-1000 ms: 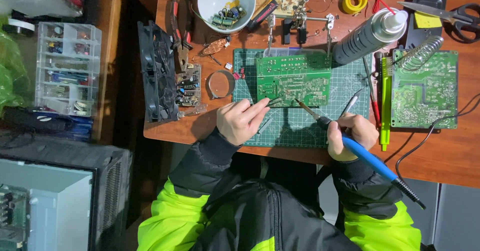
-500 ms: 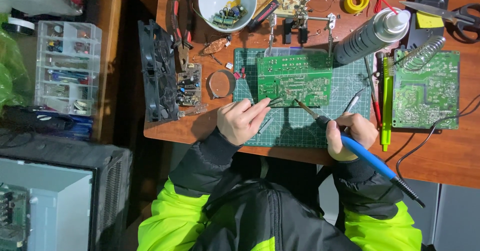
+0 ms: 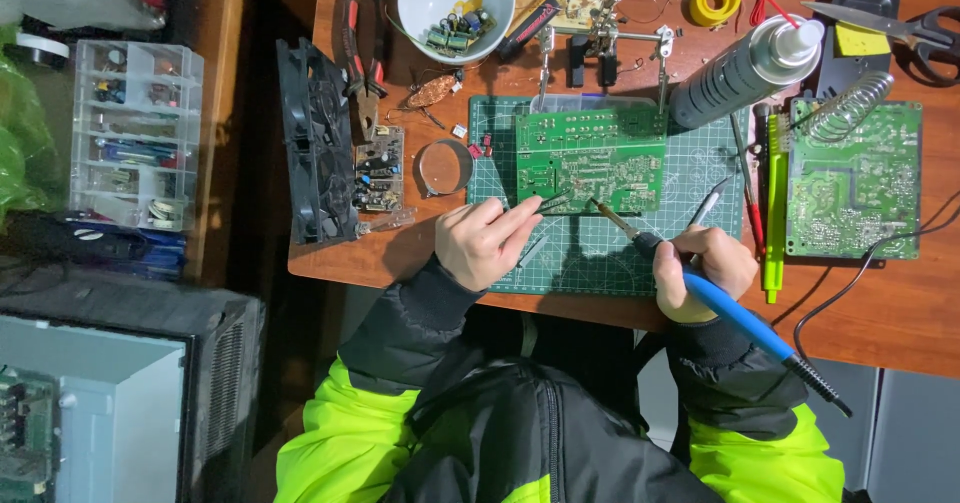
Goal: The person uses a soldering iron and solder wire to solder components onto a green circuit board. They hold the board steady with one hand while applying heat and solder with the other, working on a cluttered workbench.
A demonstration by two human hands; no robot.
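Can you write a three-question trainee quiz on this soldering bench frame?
1. True or false: the right hand holds a blue-handled soldering iron.
2. What does the left hand hold against the green circuit board?
A. scissors
B. tweezers
C. pliers
3. What lies under the board on the desk?

Key:
1. True; its tip meets the board's near edge.
2. B, tweezers.
3. A green cutting mat.
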